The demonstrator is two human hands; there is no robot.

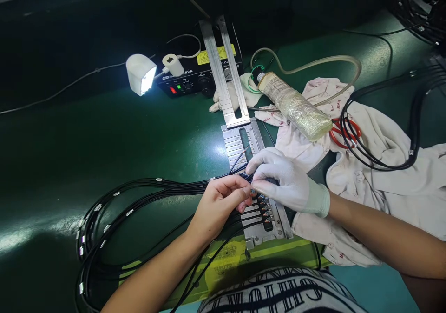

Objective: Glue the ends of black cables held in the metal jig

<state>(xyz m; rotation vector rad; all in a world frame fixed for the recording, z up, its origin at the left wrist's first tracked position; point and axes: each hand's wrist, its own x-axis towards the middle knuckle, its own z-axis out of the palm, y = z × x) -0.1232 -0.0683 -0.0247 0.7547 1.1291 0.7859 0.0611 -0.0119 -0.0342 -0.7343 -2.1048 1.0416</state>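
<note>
My bare left hand is closed in a pinch at a black cable's end, over the slotted metal fixture. Opposite it, my right hand, in a white glove, brings thumb and forefinger together beside the left fingertips; what they grip is hidden. Several black cables run in from the left and lie in the fixture's slots. Their stripped ends show coloured and copper wires over the dark opening. One cable end points up at an angle behind my hands.
A slotted metal cover leans back on a black control box. A lit white lamp stands left of it. To the right lie a wrapped bottle with a hose, white cloth, red-handled scissors and coiled cables.
</note>
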